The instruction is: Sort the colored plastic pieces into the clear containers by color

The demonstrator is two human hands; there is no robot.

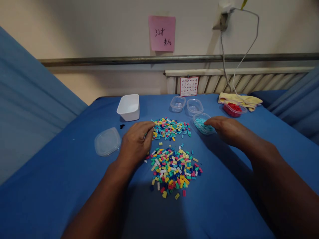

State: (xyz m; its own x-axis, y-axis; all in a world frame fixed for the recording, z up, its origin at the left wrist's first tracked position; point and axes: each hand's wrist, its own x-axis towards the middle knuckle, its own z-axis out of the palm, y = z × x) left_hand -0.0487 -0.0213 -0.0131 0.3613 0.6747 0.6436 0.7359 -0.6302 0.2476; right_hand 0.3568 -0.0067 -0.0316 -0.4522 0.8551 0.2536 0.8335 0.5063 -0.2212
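Observation:
Small multicoloured toy bricks lie in two piles, a far pile [171, 127] and a near pile [174, 167]. My left hand [138, 137] is at the left edge of the far pile, its fingers curled in and closed. Anything between those fingertips is hidden. At the rim of a clear tub [208, 131] holding light blue bricks [200, 123] is my right hand [223, 127]. Its fingers are pressed together with the tips over the tub, and I cannot make out what they hold.
Two clear tubs [177, 104] stand at the back. A red-filled tub [233, 109] sits by a yellow cloth [238, 98] on the right. To the left are a white box [129, 108], a clear lid [107, 142] and a small black object [122, 126]. Behind runs a radiator [211, 81].

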